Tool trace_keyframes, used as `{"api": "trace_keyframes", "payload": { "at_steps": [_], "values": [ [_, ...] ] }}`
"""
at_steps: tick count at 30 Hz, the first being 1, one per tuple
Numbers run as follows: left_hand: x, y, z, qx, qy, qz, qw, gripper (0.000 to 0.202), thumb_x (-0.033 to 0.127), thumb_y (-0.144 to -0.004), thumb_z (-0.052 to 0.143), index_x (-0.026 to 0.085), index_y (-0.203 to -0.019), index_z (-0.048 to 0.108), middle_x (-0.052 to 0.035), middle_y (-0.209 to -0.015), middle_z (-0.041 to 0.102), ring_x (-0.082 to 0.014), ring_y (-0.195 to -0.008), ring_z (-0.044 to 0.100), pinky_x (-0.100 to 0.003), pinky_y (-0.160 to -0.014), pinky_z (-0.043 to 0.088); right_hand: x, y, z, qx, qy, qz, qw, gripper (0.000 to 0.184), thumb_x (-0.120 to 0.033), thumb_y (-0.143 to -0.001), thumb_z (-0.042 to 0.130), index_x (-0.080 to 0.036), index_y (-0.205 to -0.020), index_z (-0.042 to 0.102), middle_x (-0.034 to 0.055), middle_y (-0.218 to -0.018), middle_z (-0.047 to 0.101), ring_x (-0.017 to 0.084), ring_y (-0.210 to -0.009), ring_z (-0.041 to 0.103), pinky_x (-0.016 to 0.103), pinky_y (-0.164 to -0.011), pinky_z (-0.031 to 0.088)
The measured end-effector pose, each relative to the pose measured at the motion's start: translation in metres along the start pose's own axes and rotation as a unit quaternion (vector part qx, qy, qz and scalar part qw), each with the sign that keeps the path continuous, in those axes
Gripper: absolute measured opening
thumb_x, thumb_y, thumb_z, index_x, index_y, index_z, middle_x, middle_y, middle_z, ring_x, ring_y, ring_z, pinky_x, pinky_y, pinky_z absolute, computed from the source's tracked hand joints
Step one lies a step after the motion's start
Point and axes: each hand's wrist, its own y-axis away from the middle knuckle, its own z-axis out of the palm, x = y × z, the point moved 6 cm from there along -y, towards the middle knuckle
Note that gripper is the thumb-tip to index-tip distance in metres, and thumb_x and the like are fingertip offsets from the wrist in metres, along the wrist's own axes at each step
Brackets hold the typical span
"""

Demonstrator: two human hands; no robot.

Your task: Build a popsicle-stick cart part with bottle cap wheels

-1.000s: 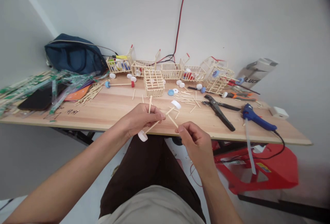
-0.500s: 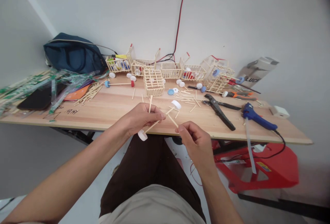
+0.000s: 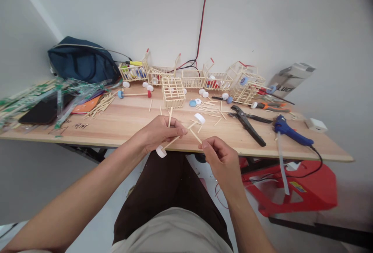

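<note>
Over the front edge of the table, my left hand point(image 3: 163, 131) pinches a wooden axle stick point(image 3: 171, 143) between thumb and fingers. A white bottle cap point(image 3: 199, 119) sits at its upper right end, and another white cap point(image 3: 161, 151) at its lower left end. Another stick point(image 3: 170, 116) stands up from the same hand. My right hand point(image 3: 220, 157) has its thumb and forefinger closed on the near end of a thin wooden stick point(image 3: 195, 136). That stick's far end meets the axle by my left fingertips; whether they are joined I cannot tell.
Behind my hands stands a small slatted stick basket point(image 3: 174, 93), with several stick carts along the wall. Loose sticks point(image 3: 210, 107) and caps lie near them. To the right are black cutters point(image 3: 247, 124) and a blue glue gun point(image 3: 293, 130); a phone point(image 3: 43, 110) lies left.
The hands keep nearly the same pose. The axle with its caps has turned or shifted very slightly; the whole view has moved a little.
</note>
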Motion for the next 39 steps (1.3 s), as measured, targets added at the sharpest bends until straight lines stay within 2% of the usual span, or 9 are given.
{"api": "trace_keyframes", "payload": {
  "at_steps": [11,21,31,39],
  "values": [
    [0.006,0.005,0.000,0.016,-0.028,0.012,0.999,0.028,0.036,-0.064,0.078,0.013,-0.065,0.061,0.0062,-0.049,0.045,-0.0034,-0.045,0.032,-0.019,-0.043,0.020,0.004,0.001,0.002,0.000,-0.023,-0.017,1.000,0.025,-0.037,-0.088,0.054,-0.018,-0.073,0.058,-0.0033,-0.062,0.049,0.009,-0.056,0.040,0.021,-0.050,0.031],
    [0.022,0.014,0.003,0.053,-0.093,0.087,0.990,0.024,0.033,-0.065,0.076,0.013,-0.065,0.063,0.0038,-0.056,0.054,-0.0054,-0.051,0.040,-0.020,-0.047,0.026,0.010,0.003,0.000,0.019,-0.044,-0.042,0.998,0.023,-0.037,-0.090,0.054,-0.018,-0.079,0.064,-0.0024,-0.065,0.054,0.010,-0.057,0.045,0.021,-0.050,0.032],
    [0.023,0.019,0.004,0.058,-0.090,0.068,0.992,0.022,0.031,-0.067,0.073,0.013,-0.064,0.062,0.0068,-0.049,0.045,-0.0040,-0.046,0.032,-0.020,-0.044,0.021,0.013,0.004,0.001,0.021,-0.040,-0.052,0.998,0.023,-0.037,-0.091,0.053,-0.019,-0.080,0.063,-0.0018,-0.067,0.055,0.010,-0.059,0.046,0.022,-0.052,0.033],
    [0.022,0.018,0.003,0.058,-0.091,0.070,0.992,0.026,0.037,-0.065,0.074,0.012,-0.067,0.065,0.0036,-0.056,0.051,-0.0058,-0.052,0.037,-0.020,-0.047,0.025,0.016,0.003,0.002,0.015,-0.046,-0.050,0.998,0.023,-0.037,-0.091,0.053,-0.019,-0.081,0.064,-0.0027,-0.065,0.052,0.010,-0.057,0.042,0.022,-0.051,0.031]
  ]
}}
